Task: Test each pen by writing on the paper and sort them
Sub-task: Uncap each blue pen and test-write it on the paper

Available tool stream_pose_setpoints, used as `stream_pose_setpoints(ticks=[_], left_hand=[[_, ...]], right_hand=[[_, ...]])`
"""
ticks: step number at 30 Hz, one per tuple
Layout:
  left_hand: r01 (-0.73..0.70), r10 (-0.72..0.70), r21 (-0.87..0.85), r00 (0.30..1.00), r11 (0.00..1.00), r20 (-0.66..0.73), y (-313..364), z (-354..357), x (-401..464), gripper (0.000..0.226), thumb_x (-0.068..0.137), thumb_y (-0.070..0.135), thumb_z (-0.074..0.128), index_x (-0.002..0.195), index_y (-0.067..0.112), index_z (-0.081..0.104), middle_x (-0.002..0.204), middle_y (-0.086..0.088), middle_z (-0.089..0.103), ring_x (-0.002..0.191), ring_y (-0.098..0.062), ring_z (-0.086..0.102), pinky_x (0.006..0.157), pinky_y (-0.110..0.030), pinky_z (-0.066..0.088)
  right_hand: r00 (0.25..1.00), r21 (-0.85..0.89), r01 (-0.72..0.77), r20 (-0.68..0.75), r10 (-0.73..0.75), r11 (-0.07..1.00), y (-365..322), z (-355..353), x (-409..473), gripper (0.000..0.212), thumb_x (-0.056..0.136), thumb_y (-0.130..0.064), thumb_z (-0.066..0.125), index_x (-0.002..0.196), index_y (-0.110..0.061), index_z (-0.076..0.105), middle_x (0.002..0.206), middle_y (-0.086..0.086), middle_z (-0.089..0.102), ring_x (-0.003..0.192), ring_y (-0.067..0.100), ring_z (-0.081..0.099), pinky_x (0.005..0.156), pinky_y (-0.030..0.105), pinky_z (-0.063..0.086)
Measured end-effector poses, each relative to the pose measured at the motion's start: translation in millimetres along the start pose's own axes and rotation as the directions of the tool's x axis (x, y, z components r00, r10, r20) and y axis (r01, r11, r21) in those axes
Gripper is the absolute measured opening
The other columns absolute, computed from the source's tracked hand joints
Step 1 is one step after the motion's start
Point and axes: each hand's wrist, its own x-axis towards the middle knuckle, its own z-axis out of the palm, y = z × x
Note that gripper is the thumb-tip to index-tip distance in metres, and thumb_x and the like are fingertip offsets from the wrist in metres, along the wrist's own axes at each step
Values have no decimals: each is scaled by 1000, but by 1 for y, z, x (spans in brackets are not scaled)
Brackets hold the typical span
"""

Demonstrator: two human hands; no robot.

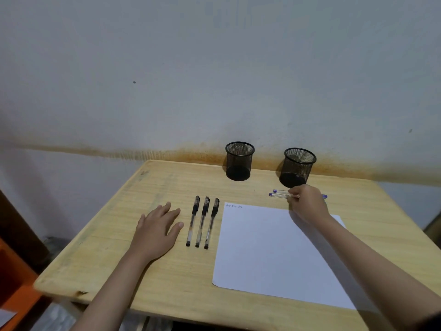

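Observation:
Three black capped pens (202, 222) lie side by side on the wooden table, just left of a white sheet of paper (274, 254). Small handwriting (234, 206) sits in the paper's top left corner. Beyond the paper lie two clear pens with purple ends (279, 193). My right hand (307, 203) reaches over them and its curled fingertips pinch one of the purple pens. My left hand (158, 229) rests flat on the table, fingers spread, left of the black pens and apart from them.
Two black mesh pen cups stand at the table's back edge by the wall, one (239, 161) in the middle and one (297, 167) right behind my right hand. Both look empty. An orange object (14, 283) sits below the table's left edge.

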Motion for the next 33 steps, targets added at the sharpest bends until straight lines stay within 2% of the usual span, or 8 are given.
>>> stream_pose_setpoints(ticks=[7, 13, 16, 19, 22, 25, 28, 33], left_hand=[[20, -20, -8, 1000, 1000, 11, -3, -2, -3, 49, 94, 48, 39, 140, 32, 39, 155, 6, 25, 145, -15, 14, 116, -48, 7], [90, -85, -62, 993, 994, 76, 1, -9, 3, 47, 91, 44, 49, 135, 31, 44, 153, 6, 29, 142, -17, 22, 115, -51, 9], [171, -168, -174, 985, 970, 35, 16, -15, 6, 42, 89, 36, 56, 129, 23, 51, 144, 1, 44, 133, -21, 39, 113, -52, 22], [123, -181, -426, 978, 896, -100, 58, -18, -1, 34, 88, 27, 59, 121, 19, 58, 130, 2, 55, 124, -17, 48, 102, -32, 36], [8, -77, -555, 992, 832, -102, 111, -18, -14, 34, 83, 27, 68, 116, 25, 61, 118, 12, 56, 115, -8, 50, 87, -16, 35], [-54, 31, -635, 998, 770, -47, 147, -13, -23, 41, 75, 34, 75, 114, 32, 62, 114, 19, 59, 107, 2, 52, 82, -16, 38], [-158, 126, -642, 987, 750, -96, 168, -8, -25, 26, 75, 27, 76, 99, 32, 68, 96, 15, 69, 88, 2, 62, 77, -14, 44], [-185, 121, -695, 983, 695, -141, 184, -11, -27, 18, 75, 14, 75, 81, 31, 72, 78, 11, 72, 71, -2, 61, 67, -13, 46]], right_hand=[[986, -79, 153, 77, -147, 985, 6, 5, 8, 14, 82, -6, 64, 83, -10, 77, 83, 12, 68, 86, 32, 56, 66, 40, 50], [948, 175, 318, -45, -315, 932, -12, -12, -3, 24, 82, -3, 68, 104, -8, 72, 86, 9, 67, 77, 25, 57, 69, 30, 40], [961, 426, 277, -97, -260, 862, -36, -30, -20, 21, 84, -2, 66, 101, -12, 71, 86, 2, 60, 71, 4, 58, 68, 15, 44], [984, 644, 178, -96, -152, 744, -58, -46, -39, 14, 85, -4, 65, 89, -17, 65, 80, 0, 61, 69, 9, 58, 68, 26, 53], [996, 807, 83, -45, -80, 585, -70, -58, -56, 10, 86, -2, 64, 84, -11, 60, 69, 3, 58, 63, 13, 59, 62, 30, 56], [1000, 880, -8, 18, -15, 475, -77, -64, -71, 5, 87, -3, 63, 88, -5, 58, 67, 3, 63, 58, 13, 65, 62, 30, 59], [997, 926, -77, 66, 44, 370, -78, -65, -83, 5, 87, -3, 61, 89, -4, 56, 67, 3, 63, 56, 11, 65, 60, 25, 58], [989, 931, -144, 150, 7, 334, -76, -63, -96, 4, 90, -6, 59, 87, -5, 61, 65, 6, 64, 55, 13, 63, 61, 29, 59]])
